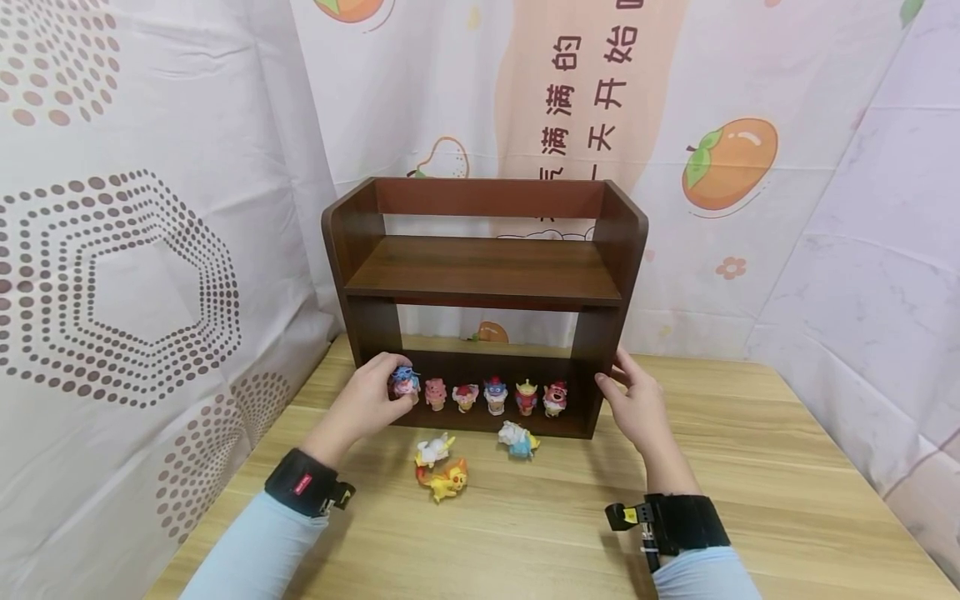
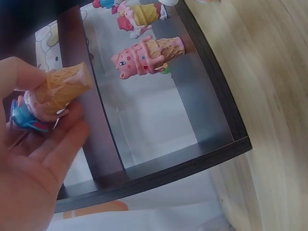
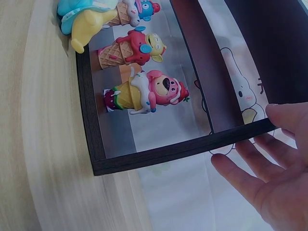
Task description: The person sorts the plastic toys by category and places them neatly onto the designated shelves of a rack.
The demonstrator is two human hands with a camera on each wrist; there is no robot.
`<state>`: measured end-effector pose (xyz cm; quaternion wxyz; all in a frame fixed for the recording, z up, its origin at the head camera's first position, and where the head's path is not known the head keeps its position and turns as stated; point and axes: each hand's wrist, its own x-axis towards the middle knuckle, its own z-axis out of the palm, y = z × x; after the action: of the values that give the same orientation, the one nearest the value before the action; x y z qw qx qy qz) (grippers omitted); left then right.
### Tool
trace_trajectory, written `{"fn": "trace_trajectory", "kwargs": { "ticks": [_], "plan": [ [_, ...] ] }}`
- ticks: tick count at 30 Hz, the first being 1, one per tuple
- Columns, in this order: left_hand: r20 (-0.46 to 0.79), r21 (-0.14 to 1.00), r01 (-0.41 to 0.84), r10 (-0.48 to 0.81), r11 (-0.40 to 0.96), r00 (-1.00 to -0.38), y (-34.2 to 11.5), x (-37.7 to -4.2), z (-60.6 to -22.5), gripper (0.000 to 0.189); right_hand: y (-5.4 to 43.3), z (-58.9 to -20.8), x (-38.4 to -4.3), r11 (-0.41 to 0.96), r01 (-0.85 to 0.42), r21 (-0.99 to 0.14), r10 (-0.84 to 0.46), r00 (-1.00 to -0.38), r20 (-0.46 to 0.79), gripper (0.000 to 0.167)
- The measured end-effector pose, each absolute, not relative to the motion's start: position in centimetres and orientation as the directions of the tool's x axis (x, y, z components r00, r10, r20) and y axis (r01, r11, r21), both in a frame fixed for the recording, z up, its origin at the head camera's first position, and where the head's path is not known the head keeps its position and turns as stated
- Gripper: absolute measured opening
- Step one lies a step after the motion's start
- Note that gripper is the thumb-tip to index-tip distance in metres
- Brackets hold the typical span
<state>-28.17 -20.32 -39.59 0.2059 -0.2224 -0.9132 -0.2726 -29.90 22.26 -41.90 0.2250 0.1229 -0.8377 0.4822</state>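
My left hand (image 1: 375, 392) pinches an ice-cream-cone figurine with a blue top (image 2: 60, 91) between thumb and fingers. It is at the left end of the bottom compartment of a dark brown wooden shelf (image 1: 480, 267), cone end towards the compartment floor. Beside it stands a pink cat-like cone figurine (image 2: 139, 57), first in a row of several. At the row's right end is a pink bear cone figurine (image 3: 154, 91). My right hand (image 1: 633, 400) is at the shelf's right side panel, thumb at the front edge and extended fingers along the outer side.
In front of the shelf lie a white figurine (image 1: 432, 450), an orange-and-yellow figurine (image 1: 446, 480) and a blue-and-white figurine (image 1: 517, 439) on the wooden table (image 1: 525, 533). Patterned curtains (image 1: 750, 275) hang behind and at the sides.
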Motion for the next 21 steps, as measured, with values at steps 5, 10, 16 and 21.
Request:
{"fn": "trace_trajectory", "kwargs": {
  "ticks": [5,10,16,21],
  "plan": [
    [0.458,0.355,0.493,0.312,0.794,-0.832,-20.1,-28.5,-39.7,0.043,22.2,-41.9,-29.9,0.502,-0.422,-0.755,0.011,-0.870,0.493,0.053],
    [0.426,0.332,0.477,0.322,0.814,-0.845,-19.9,-28.9,-39.9,0.042,22.2,-41.8,-29.9,0.497,-0.423,-0.757,0.006,-0.871,0.491,0.053],
    [0.389,0.299,0.470,0.343,0.831,-0.855,-19.7,-29.4,-40.2,0.041,22.3,-41.9,-29.9,0.495,-0.421,-0.760,0.008,-0.873,0.488,0.054],
    [0.363,0.263,0.445,0.339,0.856,-0.868,-19.5,-29.5,-40.4,0.042,22.2,-41.7,-29.8,0.492,-0.427,-0.759,0.005,-0.870,0.493,0.054]
  ]
}}
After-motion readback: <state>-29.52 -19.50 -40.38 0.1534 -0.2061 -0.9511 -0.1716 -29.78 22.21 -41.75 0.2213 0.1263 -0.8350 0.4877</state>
